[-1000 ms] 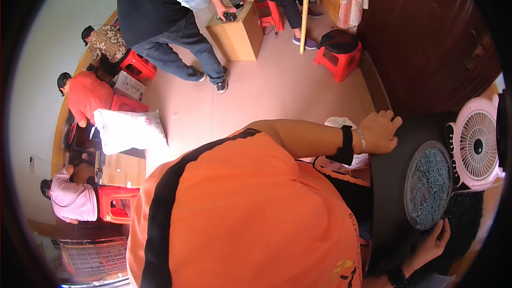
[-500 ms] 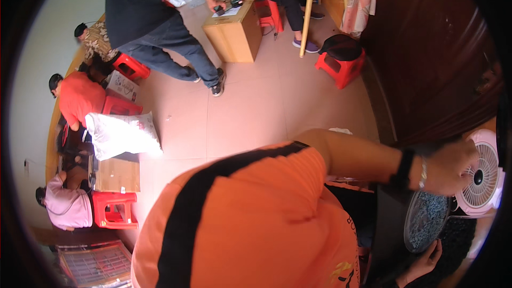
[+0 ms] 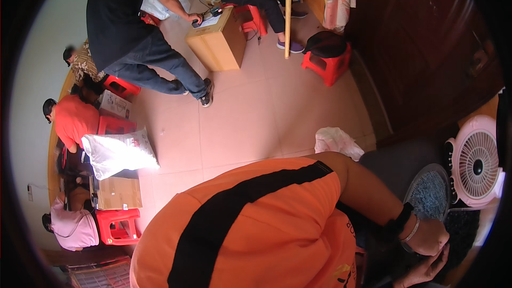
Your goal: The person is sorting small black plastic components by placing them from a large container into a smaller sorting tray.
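My left arm, with a black band and a pale bracelet at the wrist, reaches to the lower right. My left hand (image 3: 429,237) is closed, its fingers curled; what lies in them, if anything, is hidden. Just below it is my right hand (image 3: 425,273), its fingers stretched out and the fingertips meeting the left hand. Beside my left wrist lies a round grey tray (image 3: 416,174) holding many small light-blue pieces (image 3: 431,193). Beyond the hands, a pink fan (image 3: 477,168) with a round grille stands at the right edge.
A white bag (image 3: 337,143) lies on the floor past my left shoulder. A red stool (image 3: 326,68) with a black top stands farther off. A person in black (image 3: 122,21) leans over a cardboard box (image 3: 218,42). Several seated people line the left wall, near a white sack (image 3: 120,154).
My left hand has moved from the front of the fan down to my right hand. The tray shows more fully, and the whole view has shifted slightly.
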{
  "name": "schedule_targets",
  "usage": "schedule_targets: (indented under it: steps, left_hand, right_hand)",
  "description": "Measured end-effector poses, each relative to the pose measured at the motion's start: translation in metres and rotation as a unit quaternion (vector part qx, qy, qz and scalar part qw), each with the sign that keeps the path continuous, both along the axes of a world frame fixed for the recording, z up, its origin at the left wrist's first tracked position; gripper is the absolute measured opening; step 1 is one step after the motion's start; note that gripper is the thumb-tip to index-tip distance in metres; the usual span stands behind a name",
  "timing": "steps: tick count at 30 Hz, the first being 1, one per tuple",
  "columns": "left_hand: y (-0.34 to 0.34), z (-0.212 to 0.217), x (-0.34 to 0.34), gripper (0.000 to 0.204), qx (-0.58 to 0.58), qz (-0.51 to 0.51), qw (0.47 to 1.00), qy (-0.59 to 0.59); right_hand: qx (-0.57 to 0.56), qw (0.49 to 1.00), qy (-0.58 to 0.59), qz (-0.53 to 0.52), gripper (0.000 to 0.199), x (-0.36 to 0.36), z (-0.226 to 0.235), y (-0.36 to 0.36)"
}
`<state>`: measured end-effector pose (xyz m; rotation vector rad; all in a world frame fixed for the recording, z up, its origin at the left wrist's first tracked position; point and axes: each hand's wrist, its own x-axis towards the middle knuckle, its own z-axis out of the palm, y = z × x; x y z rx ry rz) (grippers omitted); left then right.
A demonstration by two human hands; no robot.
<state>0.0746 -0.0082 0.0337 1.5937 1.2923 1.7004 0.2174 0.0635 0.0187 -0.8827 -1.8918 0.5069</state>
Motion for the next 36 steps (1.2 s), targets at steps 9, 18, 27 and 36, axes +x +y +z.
schedule_targets:
  steps: [9, 18, 27, 36]
  left_hand:
    - [0.006, -0.017, 0.017, 0.032, -0.015, -0.090, 0.996, 0.005]
    - [0.002, -0.012, 0.001, 0.029, -0.162, -0.273, 0.923, -0.217]
    - [-0.008, -0.003, -0.022, 0.035, -0.283, -0.312, 0.855, -0.302]
    - [-0.001, -0.021, -0.023, 0.031, -0.267, -0.330, 0.848, -0.317]
  right_hand:
    - [0.051, 0.983, 0.132, 0.121, 0.024, 0.008, 0.032, -0.019]
    - [-0.034, 0.985, 0.104, 0.134, 0.014, 0.004, 0.020, -0.020]
    - [0.009, 0.980, 0.061, 0.190, 0.018, 0.000, 0.015, -0.013]
    - [-0.012, 0.972, 0.097, 0.214, 0.011, -0.006, 0.003, -0.012]
